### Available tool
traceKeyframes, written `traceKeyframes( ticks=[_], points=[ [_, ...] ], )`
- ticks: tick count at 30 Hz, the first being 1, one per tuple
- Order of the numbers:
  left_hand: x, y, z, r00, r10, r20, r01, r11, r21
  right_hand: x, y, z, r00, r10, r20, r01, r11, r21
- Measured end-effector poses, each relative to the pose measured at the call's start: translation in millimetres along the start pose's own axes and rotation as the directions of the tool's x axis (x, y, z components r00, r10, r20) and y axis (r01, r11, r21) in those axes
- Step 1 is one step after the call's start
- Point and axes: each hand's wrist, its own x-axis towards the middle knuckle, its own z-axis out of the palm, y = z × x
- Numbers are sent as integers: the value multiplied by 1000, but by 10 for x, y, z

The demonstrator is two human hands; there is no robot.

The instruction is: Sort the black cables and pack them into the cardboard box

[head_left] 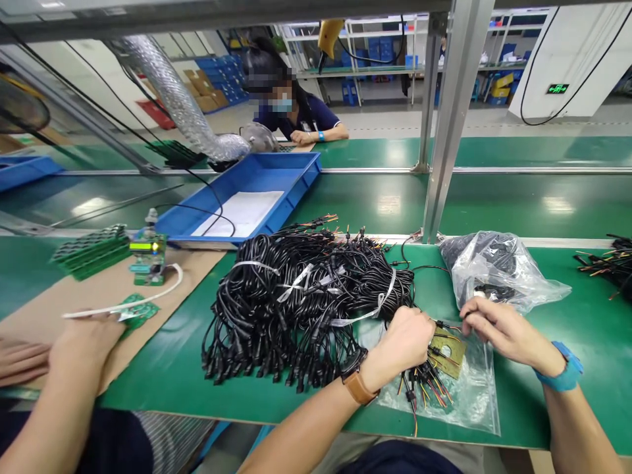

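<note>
Nearest the camera, at the front edge of the green work table [543,263], two forearms are seen: the left carries a brown leather watch strap [359,387], the right a blue wristband [565,372].

Left hand [402,342]: closed in a loose fist, gripping a small bunch of short black leads with red, yellow and orange wire tails [424,385]. Tails hang below the fist toward the front edge.

Right hand [494,326]: fingers pressed together, pinching what appears to be one thin black lead; exact contact cannot be told.

Both hands are held over a flat clear zip-type plastic bag [469,401], with a small olive-yellow square circuit board [451,355] between them. A large tied bundle of black cables w/ white straps [306,303] lies just beside the left hand, toward table centre. A crumpled clear plastic bag holding dark parts [498,266] lies behind the right hand.

Step in hand (judgement): leads are being sorted or fitted at the board. Next move calls for a fine pinch and steady alignment; tails tangle easily.

Another person's hand [83,336] rests on brown cardboard at the left edge, near green circuit boards [93,250]. A blue plastic tray [247,194] stands at the rear.
</note>
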Motion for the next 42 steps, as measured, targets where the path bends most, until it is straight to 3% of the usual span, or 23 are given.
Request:
traceKeyframes(
  ticks=[2,5,9,17,23,38,42],
  points=[
    [20,12,5,1000,-12,10,12,1000,4,1,-67,40,993,8,114,-10,1000,19],
    [38,26,4,1000,-22,21,22,1000,4,25,-100,116,986,7,168,-2,1000,-27],
    [36,28,3,999,-25,27,25,1000,5,53,-53,191,988,-14,156,36,989,-144],
    [-30,16,-41,999,-3,-52,3,1000,3,62,1,202,990,-9,139,36,980,-195],
    [-64,-1,-55,994,39,-106,-39,999,3,79,-18,208,987,3,161,28,982,-188],
    [-65,3,-46,995,11,-103,-11,1000,1,101,-37,260,975,30,221,15,980,-198],
    [-59,3,-24,993,10,-116,-8,1000,17,95,-36,183,996,27,89,-17,994,-112]
  ],
)
